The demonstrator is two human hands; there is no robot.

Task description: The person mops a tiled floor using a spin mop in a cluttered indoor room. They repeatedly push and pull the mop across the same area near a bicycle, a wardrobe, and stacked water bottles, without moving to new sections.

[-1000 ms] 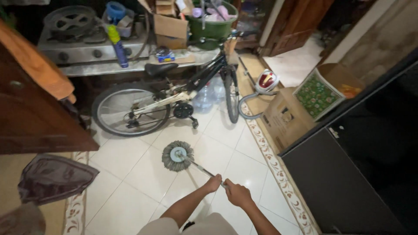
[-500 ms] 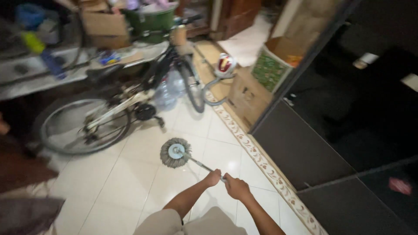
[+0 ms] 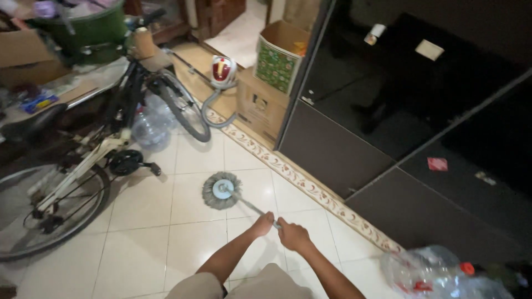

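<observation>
A person grips a spin mop with both hands on a white tiled floor (image 3: 144, 260). The left hand (image 3: 261, 224) and right hand (image 3: 292, 235) are closed side by side around the metal mop handle (image 3: 250, 207) at lower centre of the frame, the left hand a little further up the shaft and so nearer the head. From the hands the handle's long axis runs up and to the left, ending at the round grey mop head (image 3: 221, 190), which lies flat on the tiles near the frame's centre, just ahead of the person. A bicycle (image 3: 100, 144) leans along the left side, its pedal near the mop head but apart from it. A red-and-white vacuum cleaner (image 3: 221, 72) and cardboard boxes (image 3: 266, 94) stand at upper centre, beyond a patterned tile border (image 3: 299, 180). A dark glossy cabinet (image 3: 421, 138) fills the right, and a clear plastic bag of bottles (image 3: 438, 274) sits at lower right.
</observation>
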